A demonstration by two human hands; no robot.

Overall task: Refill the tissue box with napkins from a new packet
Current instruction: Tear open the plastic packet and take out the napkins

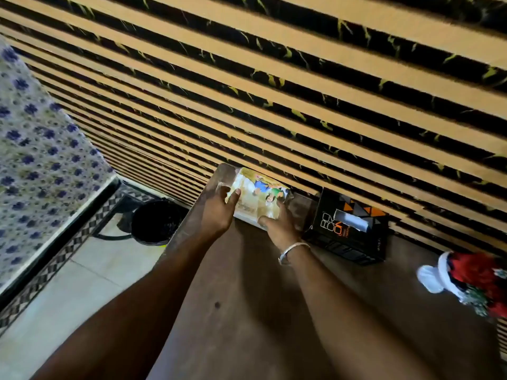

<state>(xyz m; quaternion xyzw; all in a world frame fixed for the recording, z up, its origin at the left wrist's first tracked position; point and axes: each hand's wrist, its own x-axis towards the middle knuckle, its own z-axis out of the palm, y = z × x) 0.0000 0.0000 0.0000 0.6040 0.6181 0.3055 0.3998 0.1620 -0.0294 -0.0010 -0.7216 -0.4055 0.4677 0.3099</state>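
Note:
A napkin packet [258,197] in clear plastic with a colourful cartoon print lies at the far left corner of the brown table [247,311], against the slatted wall. My left hand [219,209] grips its left end and my right hand [277,224], with a silver bangle on the wrist, grips its near right side. Just to the right stands a black tissue box [348,229] with orange triangles and a white slot on top; no hand touches it.
A red and white plush decoration [472,283] lies at the table's right edge. Beyond the table's left edge, on the tiled floor, stands a black bin [153,222]. A floral curtain [35,149] hangs at the left.

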